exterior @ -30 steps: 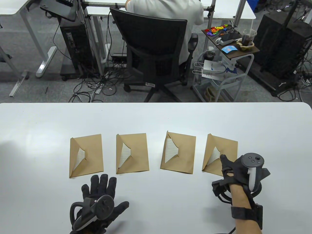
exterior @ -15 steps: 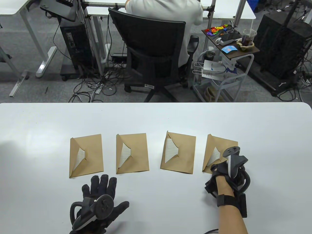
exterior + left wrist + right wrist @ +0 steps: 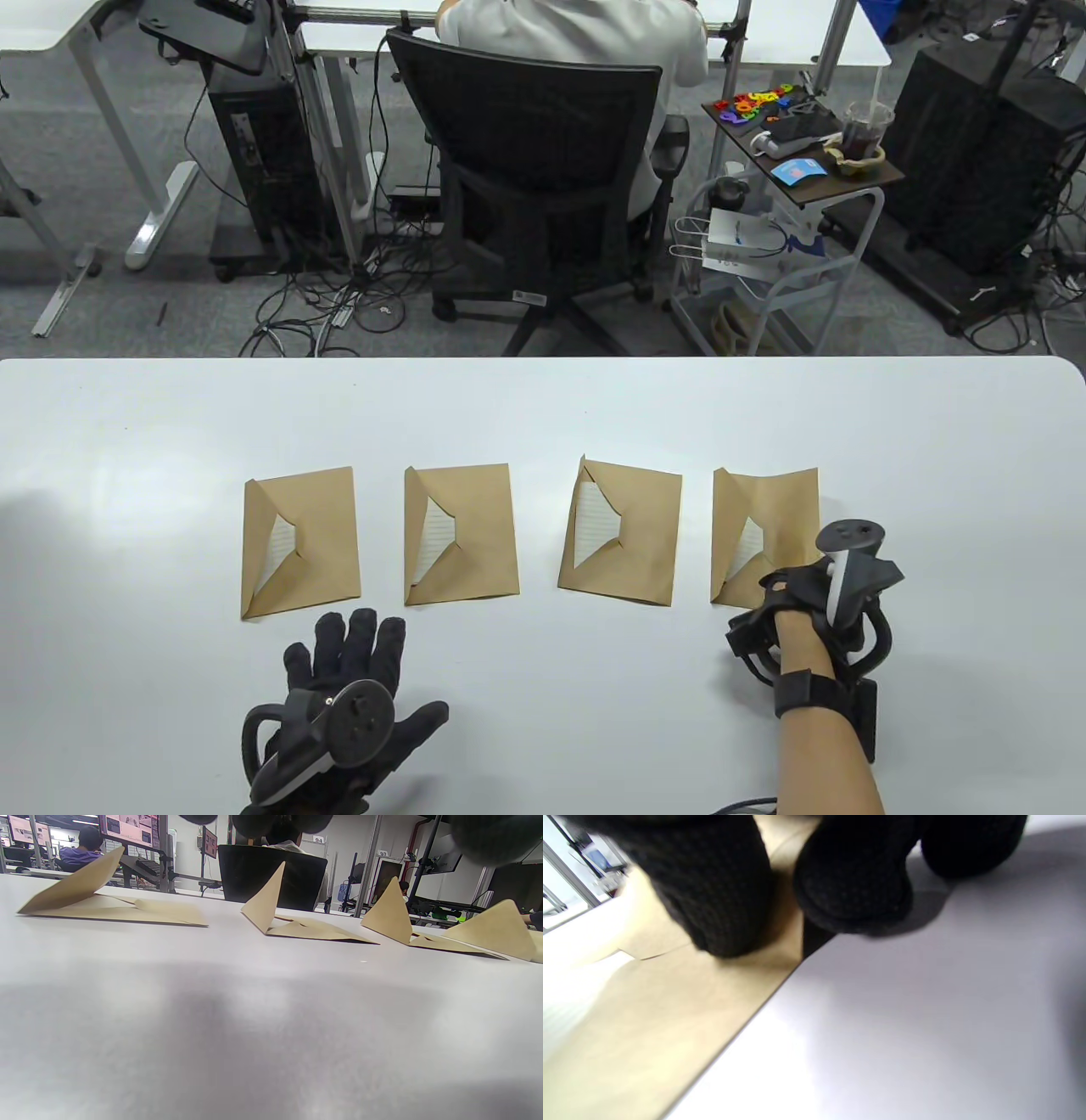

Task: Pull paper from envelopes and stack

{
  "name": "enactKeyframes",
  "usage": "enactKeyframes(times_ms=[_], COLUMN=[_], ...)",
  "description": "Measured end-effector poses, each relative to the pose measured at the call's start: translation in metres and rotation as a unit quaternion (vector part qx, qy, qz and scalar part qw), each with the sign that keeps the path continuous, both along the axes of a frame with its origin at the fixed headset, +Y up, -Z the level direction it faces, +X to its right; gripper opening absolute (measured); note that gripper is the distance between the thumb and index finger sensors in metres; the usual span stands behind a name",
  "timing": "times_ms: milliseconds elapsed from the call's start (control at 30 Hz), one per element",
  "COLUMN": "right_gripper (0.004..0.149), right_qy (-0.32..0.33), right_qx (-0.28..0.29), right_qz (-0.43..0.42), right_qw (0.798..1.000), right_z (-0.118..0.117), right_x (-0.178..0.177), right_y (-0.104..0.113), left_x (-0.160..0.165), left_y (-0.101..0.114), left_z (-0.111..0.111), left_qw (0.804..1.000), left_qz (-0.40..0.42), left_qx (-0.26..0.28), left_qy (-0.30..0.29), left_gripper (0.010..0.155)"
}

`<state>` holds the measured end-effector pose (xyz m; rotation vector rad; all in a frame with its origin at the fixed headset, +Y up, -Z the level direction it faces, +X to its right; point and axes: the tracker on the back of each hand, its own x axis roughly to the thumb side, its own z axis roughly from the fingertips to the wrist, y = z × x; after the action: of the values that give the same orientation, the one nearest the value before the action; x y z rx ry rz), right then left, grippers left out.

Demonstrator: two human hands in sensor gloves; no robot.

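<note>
Four tan envelopes lie in a row on the white table (image 3: 543, 407), each with its flap open and white lined paper showing. The first envelope (image 3: 301, 543) is at the left, the second envelope (image 3: 462, 535) and third envelope (image 3: 624, 531) are in the middle, and the rightmost envelope (image 3: 768, 522) is at the right. My left hand (image 3: 361, 654) rests flat and open on the table just near of the first two. My right hand (image 3: 776, 598) holds the near edge of the rightmost envelope. In the right wrist view my fingers (image 3: 721, 891) lie on that envelope (image 3: 670, 1018), with its paper (image 3: 568, 1001) at the left.
The left wrist view shows all the raised flaps in a row, from the first envelope (image 3: 114, 906) to the rightmost envelope (image 3: 496, 933). Beyond the table's far edge are an office chair (image 3: 543, 170) with a seated person and a small cart (image 3: 789, 212).
My right hand turned and closed on the rightmost envelope's near edge. That envelope rotated and shifted a little to the left. My left hand has not moved.
</note>
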<state>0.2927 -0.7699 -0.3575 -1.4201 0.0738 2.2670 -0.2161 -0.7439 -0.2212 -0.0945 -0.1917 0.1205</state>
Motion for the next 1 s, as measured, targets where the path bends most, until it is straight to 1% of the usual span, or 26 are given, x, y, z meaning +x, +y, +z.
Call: enactKeyframes(times_ms=[33,100,167,233,267,367,433,467,533,567,600,667,767,900,967,1000], right_gripper=[0.050,0.045,0.042,0.041,0.041,0.041,0.041,0.041,0.041,0.041,0.041,0.041,0.040,0.040,0.040,0.040], right_qy=[0.001,0.005,0.007,0.010,0.010,0.029,0.055,0.060,0.090,0.098,0.107,0.145,0.181,0.227,0.252,0.266], right_qx=[0.020,0.046,0.070,0.116,0.127,0.185,0.235,0.247,0.273,0.286,0.293,0.312,0.311,0.307,0.310,0.312], right_qz=[-0.006,-0.026,-0.057,-0.093,-0.104,-0.140,-0.159,-0.171,-0.201,-0.228,-0.242,-0.273,-0.308,-0.309,-0.298,-0.285], right_qw=[1.000,0.999,0.996,0.989,0.986,0.972,0.957,0.952,0.937,0.926,0.919,0.899,0.881,0.871,0.867,0.866], right_z=[0.006,0.013,0.021,0.032,0.036,0.054,0.068,0.073,0.083,0.089,0.091,0.097,0.102,0.106,0.109,0.111], right_x=[0.003,0.008,0.014,0.021,0.022,0.024,0.020,0.017,0.007,0.000,-0.005,-0.020,-0.044,-0.069,-0.080,-0.087], right_y=[0.001,0.003,0.006,0.011,0.013,0.025,0.036,0.040,0.046,0.047,0.047,0.046,0.045,0.044,0.043,0.043], left_x=[0.000,0.001,0.002,0.003,0.003,0.004,0.006,0.007,0.008,0.009,0.010,0.011,0.013,0.020,0.026,0.031], left_y=[0.000,-0.001,-0.002,-0.002,-0.002,-0.003,-0.003,-0.003,-0.003,-0.003,-0.003,-0.002,-0.001,0.002,0.005,0.008], left_z=[0.000,0.000,0.000,0.000,0.001,0.001,0.001,0.002,0.003,0.003,0.003,0.003,0.005,0.009,0.013,0.017], left_qw=[1.000,1.000,1.000,1.000,1.000,1.000,1.000,1.000,1.000,1.000,1.000,1.000,0.999,0.996,0.994,0.990], left_qz=[0.002,0.002,0.000,0.000,0.001,0.002,-0.002,-0.003,-0.002,-0.001,0.000,0.003,0.000,-0.005,-0.011,-0.011], left_qx=[0.000,-0.001,-0.004,-0.003,-0.002,0.000,0.001,0.003,0.009,0.012,0.013,0.021,0.039,0.077,0.096,0.117], left_qy=[-0.001,-0.003,-0.005,-0.005,-0.005,-0.007,-0.011,-0.012,-0.014,-0.013,-0.013,-0.014,-0.016,-0.036,-0.054,-0.073], left_gripper=[0.103,0.103,0.103,0.102,0.102,0.102,0.102,0.102,0.101,0.101,0.101,0.101,0.100,0.099,0.097,0.096])
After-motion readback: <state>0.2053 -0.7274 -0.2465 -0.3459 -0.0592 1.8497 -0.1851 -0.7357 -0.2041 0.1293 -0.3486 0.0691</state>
